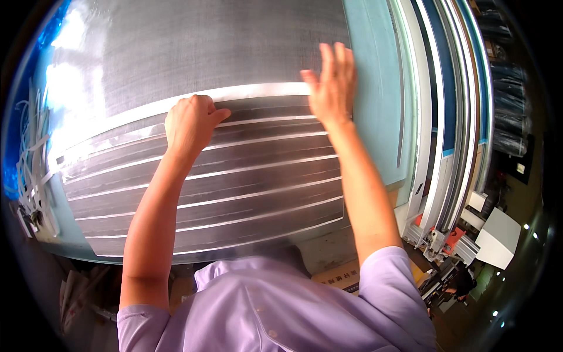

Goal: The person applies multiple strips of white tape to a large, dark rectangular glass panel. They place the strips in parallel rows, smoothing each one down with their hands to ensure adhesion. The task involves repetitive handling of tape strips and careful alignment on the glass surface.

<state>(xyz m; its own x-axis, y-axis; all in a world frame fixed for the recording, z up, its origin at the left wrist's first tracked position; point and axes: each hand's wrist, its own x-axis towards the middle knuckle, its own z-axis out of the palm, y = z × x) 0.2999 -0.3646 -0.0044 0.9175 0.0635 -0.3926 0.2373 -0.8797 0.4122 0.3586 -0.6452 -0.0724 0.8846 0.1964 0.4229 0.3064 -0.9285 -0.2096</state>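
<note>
A large dark grey sheet covers most of the light blue-green tabletop. Several thin white strips run across its near part, roughly parallel. A wider white band crosses beyond them. My left hand is closed against the sheet at the near edge of this band, thumb pointing right; its curled fingers hide whatever they may grip. Over the right end of the band, near the sheet's right edge, is my right hand, its fingers apart and slightly blurred, with nothing visible in it.
A tangle of white strips hangs at the table's left edge, beside blue plastic film. Long metal rails run along the right side. Beyond their near end stands a white box-shaped part. Cardboard lies below the table's front edge.
</note>
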